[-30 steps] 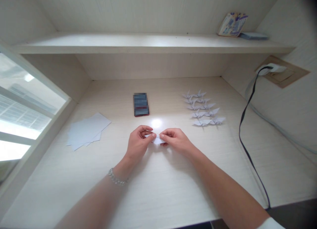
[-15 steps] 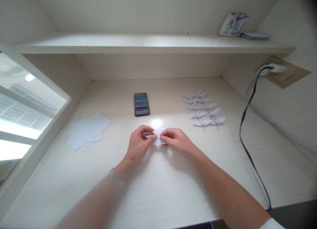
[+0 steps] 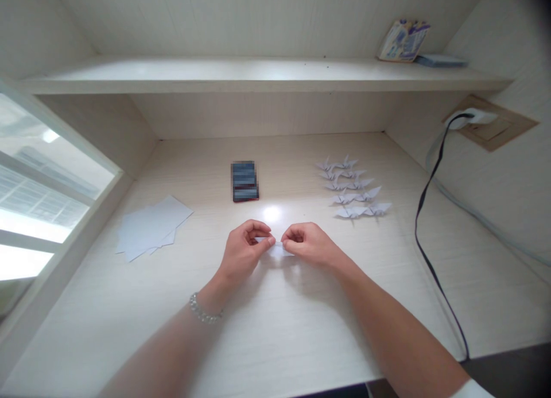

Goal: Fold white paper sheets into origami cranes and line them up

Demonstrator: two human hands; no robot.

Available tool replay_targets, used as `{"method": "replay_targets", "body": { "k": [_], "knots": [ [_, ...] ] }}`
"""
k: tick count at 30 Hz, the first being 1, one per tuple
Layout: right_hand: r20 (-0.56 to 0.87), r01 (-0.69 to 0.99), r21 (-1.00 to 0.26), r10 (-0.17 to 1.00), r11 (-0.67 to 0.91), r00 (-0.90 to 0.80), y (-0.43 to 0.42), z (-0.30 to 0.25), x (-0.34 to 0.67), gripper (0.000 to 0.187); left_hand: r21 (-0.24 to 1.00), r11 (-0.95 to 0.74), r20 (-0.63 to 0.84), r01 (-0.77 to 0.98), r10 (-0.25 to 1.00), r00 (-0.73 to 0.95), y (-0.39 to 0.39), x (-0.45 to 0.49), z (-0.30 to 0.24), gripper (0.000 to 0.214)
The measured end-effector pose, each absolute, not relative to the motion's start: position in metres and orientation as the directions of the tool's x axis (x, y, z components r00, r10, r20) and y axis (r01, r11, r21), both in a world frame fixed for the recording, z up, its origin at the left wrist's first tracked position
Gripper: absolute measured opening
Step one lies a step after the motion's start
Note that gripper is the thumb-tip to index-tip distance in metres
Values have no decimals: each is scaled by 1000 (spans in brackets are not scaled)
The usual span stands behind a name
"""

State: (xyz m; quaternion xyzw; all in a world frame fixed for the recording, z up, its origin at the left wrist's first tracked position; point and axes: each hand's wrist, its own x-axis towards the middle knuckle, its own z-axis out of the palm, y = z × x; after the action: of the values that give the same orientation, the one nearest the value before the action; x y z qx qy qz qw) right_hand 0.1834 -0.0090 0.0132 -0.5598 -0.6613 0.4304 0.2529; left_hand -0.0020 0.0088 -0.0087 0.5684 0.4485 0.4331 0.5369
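My left hand point(image 3: 243, 251) and my right hand point(image 3: 310, 243) meet over the middle of the pale wooden desk point(image 3: 275, 317). Both pinch a small folded white paper piece point(image 3: 278, 248) between thumb and fingertips, one hand at each end. The paper is mostly hidden by the fingers. A beaded bracelet point(image 3: 202, 310) circles my left wrist.
Several folded paper cranes point(image 3: 353, 187) lie in rows at the right. A loose stack of white sheets point(image 3: 150, 225) lies at the left. A phone point(image 3: 244, 181) rests behind my hands. A black cable point(image 3: 424, 225) runs from a wall socket point(image 3: 477, 121). A shelf point(image 3: 258, 73) holds a box point(image 3: 402, 40).
My right hand's fingers have shifted slightly along the folded paper and curled tighter; the left hand holds nearly the same place.
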Motion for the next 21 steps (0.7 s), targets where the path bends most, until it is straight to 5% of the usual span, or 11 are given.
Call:
{"method": "replay_targets", "body": {
  "k": [8,14,21],
  "knots": [
    [-87,357,-933,988,-37,-124,-3,8,189,14,1000,-5,5,-3,995,101,15,-12,-8,26],
    [-36,357,-933,980,38,-198,-10,9,174,15,999,-19,12,39,985,172,7,-4,-8,24],
    [-32,490,-863,954,124,-298,-12,10,180,15,921,-184,13,343,896,444,4,-6,4,14]
  ]
}}
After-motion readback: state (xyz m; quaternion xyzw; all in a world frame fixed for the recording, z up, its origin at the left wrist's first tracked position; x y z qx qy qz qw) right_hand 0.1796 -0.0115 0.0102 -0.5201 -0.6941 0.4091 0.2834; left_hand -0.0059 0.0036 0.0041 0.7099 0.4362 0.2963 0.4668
